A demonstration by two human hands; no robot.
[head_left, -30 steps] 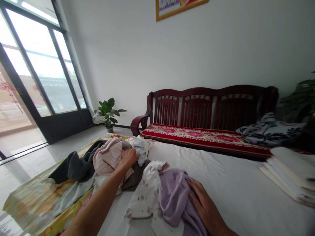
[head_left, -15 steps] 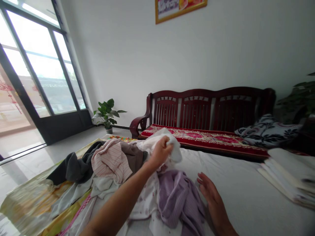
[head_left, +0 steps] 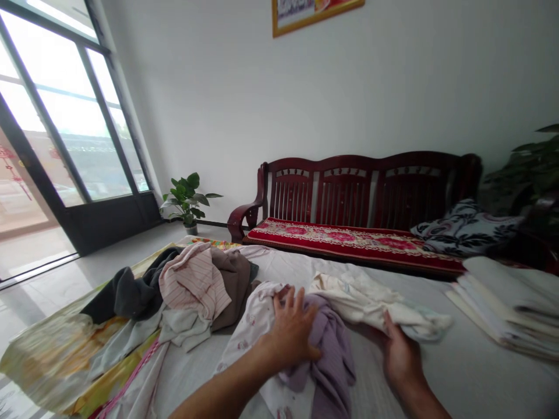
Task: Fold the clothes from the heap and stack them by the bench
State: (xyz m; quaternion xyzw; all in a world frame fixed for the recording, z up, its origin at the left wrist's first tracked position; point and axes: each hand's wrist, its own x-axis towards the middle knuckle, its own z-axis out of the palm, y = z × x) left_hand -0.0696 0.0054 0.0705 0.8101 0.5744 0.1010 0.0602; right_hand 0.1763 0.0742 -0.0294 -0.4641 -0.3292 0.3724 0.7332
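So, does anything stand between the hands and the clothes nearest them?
Nothing visible does. The left hand is directly over the purple garment and white printed garment; the right hand is at the cream garment's near edge, with no other cloth in between.

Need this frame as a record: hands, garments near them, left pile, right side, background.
Left hand: fingers spread, over purple garment and white printed garment
Right hand: at cream garment, near edge; grip unclear
Left pile: dark gray garment, pink striped garment, brown garment
Right side: folded cloth stack
Background: wooden bench, patterned cushion, potted plant
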